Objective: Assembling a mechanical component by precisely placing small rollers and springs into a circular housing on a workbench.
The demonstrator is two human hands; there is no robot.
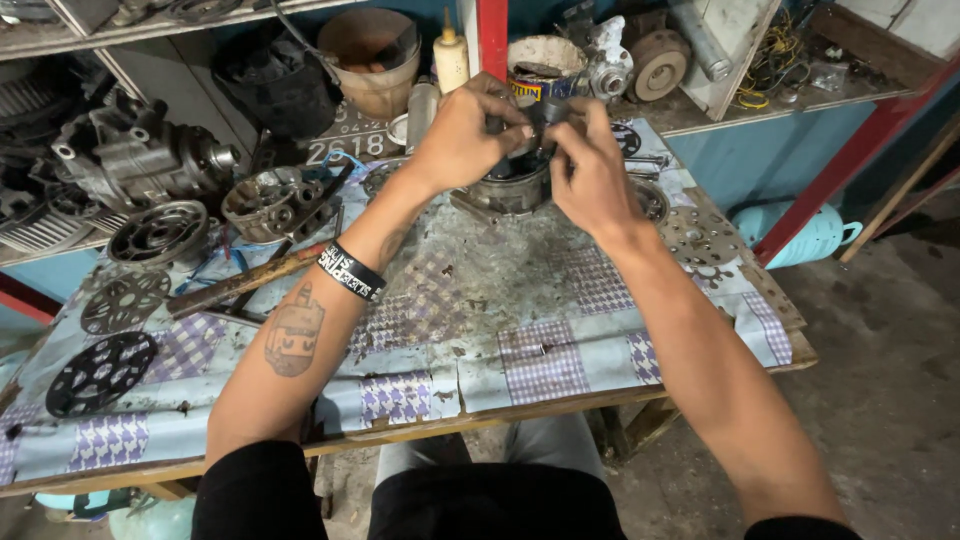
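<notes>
Cluttered workbench (pixel 560 370), near edge bare, hands perhaps gripping housing (pixel 512 185)

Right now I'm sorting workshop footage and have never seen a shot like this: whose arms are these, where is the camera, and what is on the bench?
The picture comes from a camera worn on a person's head, looking down, so the two bare arms are that person's own. The left hand and right hand meet over a round metal housing at the far side of the workbench. Both pinch small dark parts just above the housing; what the parts are is too small to tell. The left wrist wears a black wristband. The bench has a worn checked covering. At its left lie dark perforated discs, a long wooden handle and a grey compressor-like body. At the right lies a pale perforated disc. Shelves behind hold tubs and more metal parts.
</notes>
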